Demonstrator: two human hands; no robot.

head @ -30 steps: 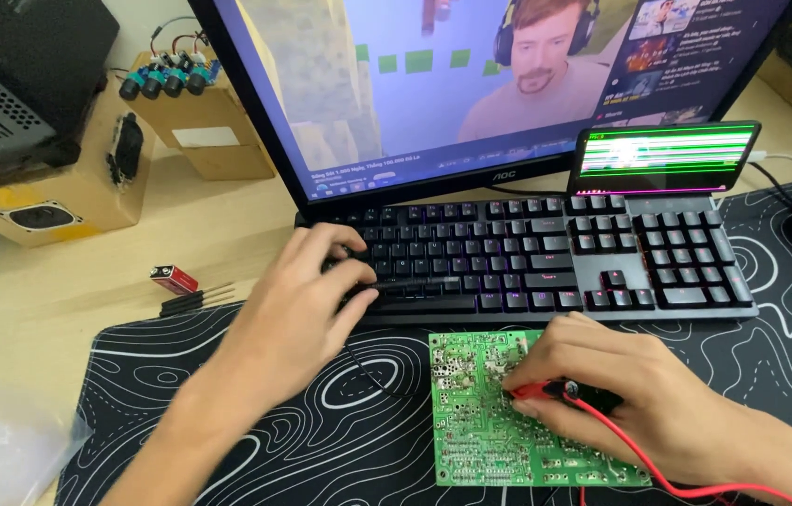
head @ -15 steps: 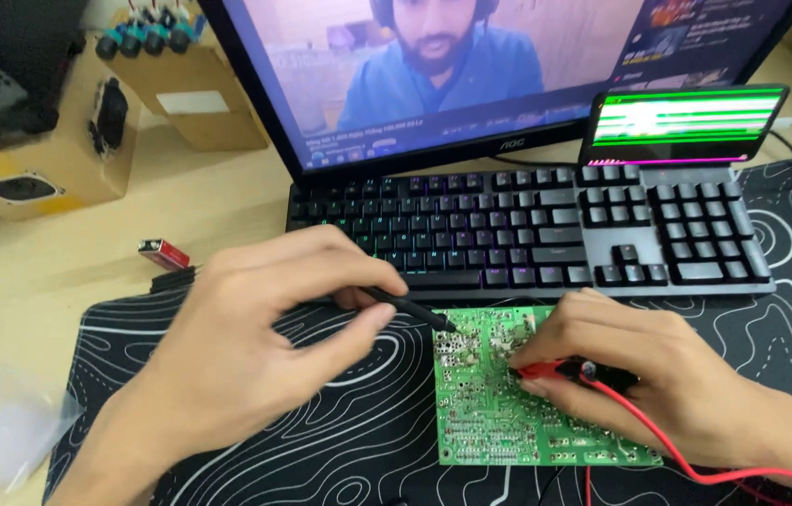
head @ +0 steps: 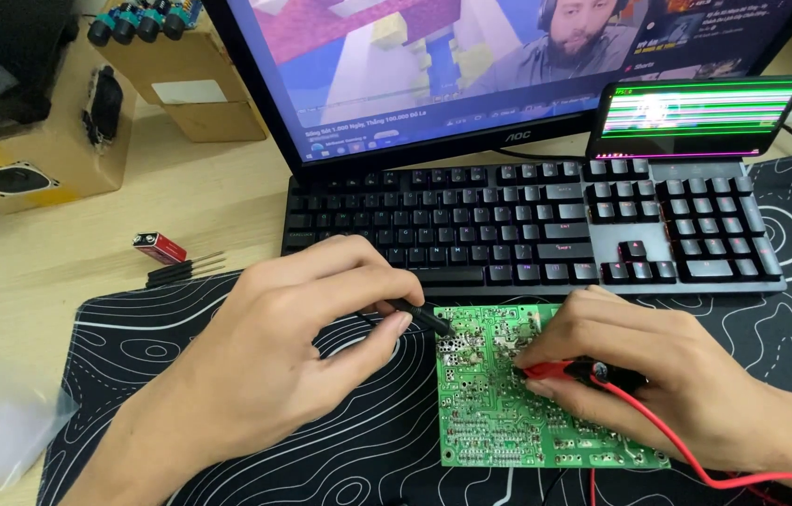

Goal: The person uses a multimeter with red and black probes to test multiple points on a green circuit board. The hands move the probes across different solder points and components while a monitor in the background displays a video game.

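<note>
Seeing my left hand (head: 265, 375) pinching black probe (head: 424, 318), right hand (head: 658, 375) gripping red probe (head: 555, 370); both tips on green circuit board (head: 499, 422), lower center of frame.

left hand (head: 274, 365) off keyboard (head: 527, 225), black probe (head: 426, 319) seemingly touching board (head: 499, 422)

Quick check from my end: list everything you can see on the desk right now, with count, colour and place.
circuit board: one, green, on the mat, front centre
black probe: one, tip on the board's left part
red probe: one, red lead trailing right
desk mat: one, black with white lines
keyboard: one, black, behind the board
monitor: one, lit, rear
small screen: one, striped, rear right
battery: one, red, left
cardboard boxes: two, rear left
left hand: holds black probe
right hand: holds red probe
</note>
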